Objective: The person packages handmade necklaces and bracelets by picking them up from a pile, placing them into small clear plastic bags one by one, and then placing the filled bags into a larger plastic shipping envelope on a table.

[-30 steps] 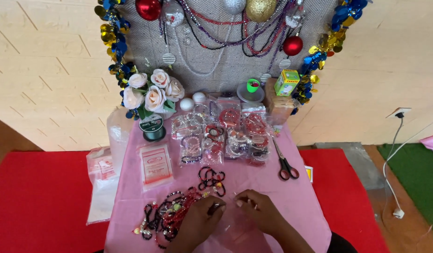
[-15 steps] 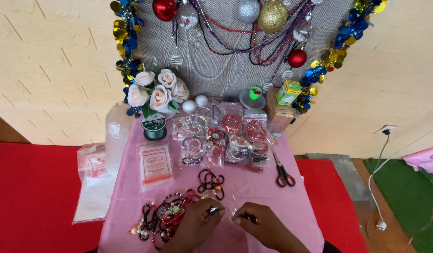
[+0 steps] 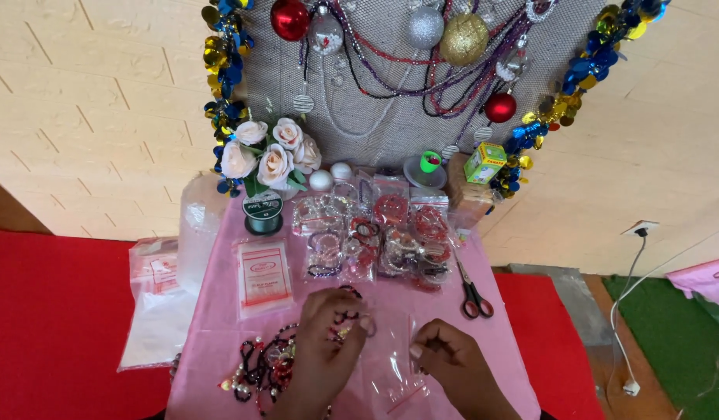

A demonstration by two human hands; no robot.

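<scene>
While many clear packets of beaded bracelets [image 3: 375, 237] already lie filled beyond both hands on the pink cloth-covered table [image 3: 219, 334], a loose heap of dark and red beaded jewellery [image 3: 267, 367] beside the left hand [image 3: 322, 350] looks still unpacked. That hand pinches a beaded piece; the right hand [image 3: 450, 367] pinches the small clear zip bag [image 3: 392, 365] between them, its mouth seemingly unsealed.

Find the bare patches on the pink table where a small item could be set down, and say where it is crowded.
Bare pink cloth lies below the flat packet, and another patch beside the scissors, above the right hand. The centre is crowded with bagged bracelets; loose beads crowd the left hand.
</scene>
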